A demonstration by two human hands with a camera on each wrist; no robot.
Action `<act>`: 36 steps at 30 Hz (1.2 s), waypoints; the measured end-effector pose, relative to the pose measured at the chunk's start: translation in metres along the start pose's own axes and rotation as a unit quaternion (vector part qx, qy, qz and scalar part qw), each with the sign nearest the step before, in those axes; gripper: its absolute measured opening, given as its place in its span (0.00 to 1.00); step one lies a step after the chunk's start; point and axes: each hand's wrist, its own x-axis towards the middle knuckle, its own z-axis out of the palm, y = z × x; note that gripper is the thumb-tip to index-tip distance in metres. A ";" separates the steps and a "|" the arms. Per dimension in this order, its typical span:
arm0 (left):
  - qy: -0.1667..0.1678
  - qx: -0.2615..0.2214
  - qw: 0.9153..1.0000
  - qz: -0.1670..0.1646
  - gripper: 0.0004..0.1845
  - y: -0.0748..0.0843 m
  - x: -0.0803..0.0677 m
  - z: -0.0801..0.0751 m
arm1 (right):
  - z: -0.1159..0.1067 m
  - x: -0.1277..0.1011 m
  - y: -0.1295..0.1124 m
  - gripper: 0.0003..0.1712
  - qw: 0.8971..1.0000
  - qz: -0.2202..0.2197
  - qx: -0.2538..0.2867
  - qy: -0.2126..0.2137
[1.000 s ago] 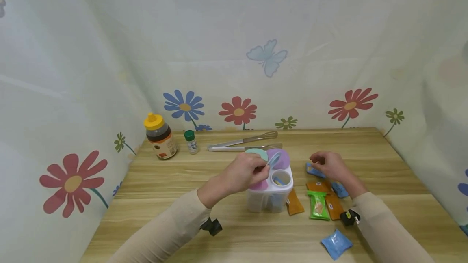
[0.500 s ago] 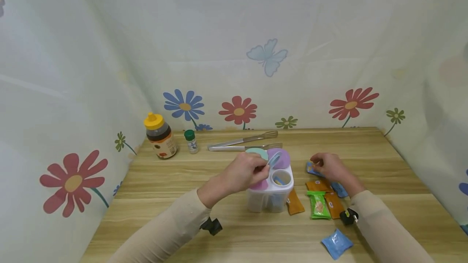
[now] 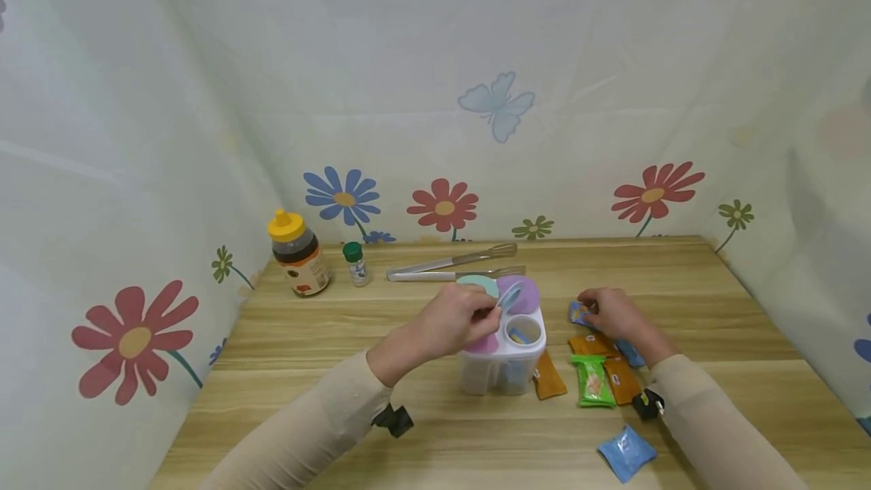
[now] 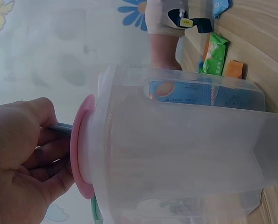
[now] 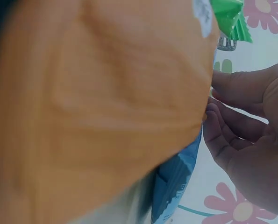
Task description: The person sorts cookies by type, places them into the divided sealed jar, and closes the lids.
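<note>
A clear four-compartment container (image 3: pixel 502 365) with pastel lids stands mid-table. My left hand (image 3: pixel 493 314) pinches its light-blue lid (image 3: pixel 509 296), holding it tipped up over the open compartment. In the left wrist view the container (image 4: pixel 185 154) fills the frame, with a pink lid (image 4: pixel 80 158) by my fingers (image 4: pixel 45 154) and a blue packet (image 4: pixel 185 93) inside. My right hand (image 3: pixel 590 310) lies to the container's right, its fingers curled on a blue packet (image 3: pixel 578 314) on the table. The right wrist view shows that blue packet (image 5: pixel 176 182) by my fingers (image 5: pixel 237 121), behind a blurred orange packet (image 5: pixel 96 107).
More packets lie right of the container: orange ones (image 3: pixel 548 378), (image 3: pixel 590 345), a green one (image 3: pixel 592 382) and a blue one (image 3: pixel 626 454) near the front edge. A honey bottle (image 3: pixel 297 254), a small green-capped jar (image 3: pixel 355 264) and metal tongs (image 3: pixel 454 267) stand at the back.
My right hand has slid slightly down and toward me onto the blue packet. The left hand keeps the blue lid held up, unmoved.
</note>
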 end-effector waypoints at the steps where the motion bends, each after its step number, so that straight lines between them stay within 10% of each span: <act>1: 0.001 0.000 1.000 0.000 0.07 0.000 0.000 0.000 | 0.000 0.000 0.000 0.19 1.000 0.002 -0.004 -0.002; 36: 0.002 -0.006 1.000 -0.006 0.07 -0.002 -0.001 0.002 | -0.007 0.000 -0.002 0.12 0.999 0.010 0.007 0.050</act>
